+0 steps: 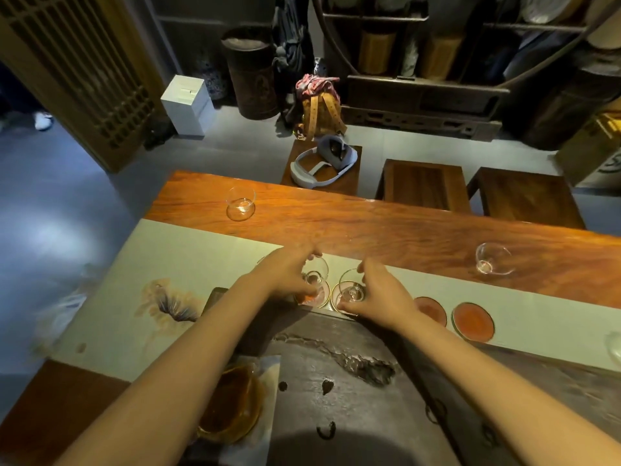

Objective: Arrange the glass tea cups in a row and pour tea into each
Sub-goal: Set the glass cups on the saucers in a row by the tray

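My left hand [289, 275] grips a glass tea cup [317, 275] that sits on a round orange coaster [319, 297]. My right hand [376, 294] grips a second glass cup [351, 287] on the coaster beside it [336, 297]. Two more orange coasters [431, 309] [473, 321] lie bare to the right on the pale table runner [201, 253]. Another glass cup [240, 204] stands far left on the wooden table [369, 227], and one [494, 258] stands far right. A glass pitcher of amber tea [232, 403] sits under my left forearm.
A dark stone tea tray [353, 381] fills the near middle of the table. Wooden stools [423, 185] [524, 196] stand beyond the far edge; one [322, 183] carries a white headset [322, 163]. Part of another glass [615, 344] shows at the right edge.
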A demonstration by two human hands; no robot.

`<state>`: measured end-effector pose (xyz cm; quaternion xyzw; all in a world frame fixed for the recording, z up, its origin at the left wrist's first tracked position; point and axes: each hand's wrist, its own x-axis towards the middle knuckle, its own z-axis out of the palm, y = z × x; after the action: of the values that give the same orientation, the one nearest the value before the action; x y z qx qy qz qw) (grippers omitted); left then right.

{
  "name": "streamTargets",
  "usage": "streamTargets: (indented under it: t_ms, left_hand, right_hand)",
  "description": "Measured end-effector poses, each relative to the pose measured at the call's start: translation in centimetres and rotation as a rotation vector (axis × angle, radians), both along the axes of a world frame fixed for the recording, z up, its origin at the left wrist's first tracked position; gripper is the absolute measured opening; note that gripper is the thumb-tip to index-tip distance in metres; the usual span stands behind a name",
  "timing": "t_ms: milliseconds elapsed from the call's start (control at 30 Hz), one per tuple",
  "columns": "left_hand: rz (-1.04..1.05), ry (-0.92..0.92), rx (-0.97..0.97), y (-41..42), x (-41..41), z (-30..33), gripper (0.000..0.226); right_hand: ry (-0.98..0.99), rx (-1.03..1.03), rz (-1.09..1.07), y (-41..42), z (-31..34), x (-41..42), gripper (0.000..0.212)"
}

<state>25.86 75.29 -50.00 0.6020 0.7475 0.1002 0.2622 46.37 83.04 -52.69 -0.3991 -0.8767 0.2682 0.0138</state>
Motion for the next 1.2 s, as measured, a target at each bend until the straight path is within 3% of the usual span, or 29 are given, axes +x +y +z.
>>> streamTargets:
  t_ms: [600,700,800,900,1000,1100,1200]
  left_hand:
    - [-0.117,0.116,-0.063,0.7,0.5,-2.0,0.073]
    - [-0.127,0.119,-0.066,0.7,0.6,-2.1,0.075]
    - [-0.121,0.049,-0.059,0.6,0.2,-2.0,0.091]
    - [-0.029,-0.076,0.019,1.1,-1.5,-1.1,0.098]
    - [0.152,-0.057,0.166,2.2,-4.9,0.2,0.09]
    - [0.32,0.056,0.228,3.1,-9.4,0.8,0.091]
    - [0.444,0.139,0.172,3.2,-13.6,-0.2,0.099]
  right_hand:
    - [-0.081,-0.019,0.014,-0.1,-0.7,-0.5,0.075]
    - [-0.095,-0.029,0.027,-0.1,-0.6,-0.5,0.082]
    - [-0.112,-0.044,0.021,-0.3,0.2,-0.1,0.095]
    - [-0.044,0.003,-0.064,1.4,1.7,1.3,0.091]
    - [0.0,0.13,-0.215,5.4,3.4,4.5,0.078]
    - [-0.113,0.225,-0.347,9.6,3.9,8.6,0.088]
    - [-0.245,0.239,-0.422,12.4,2.8,12.3,0.103]
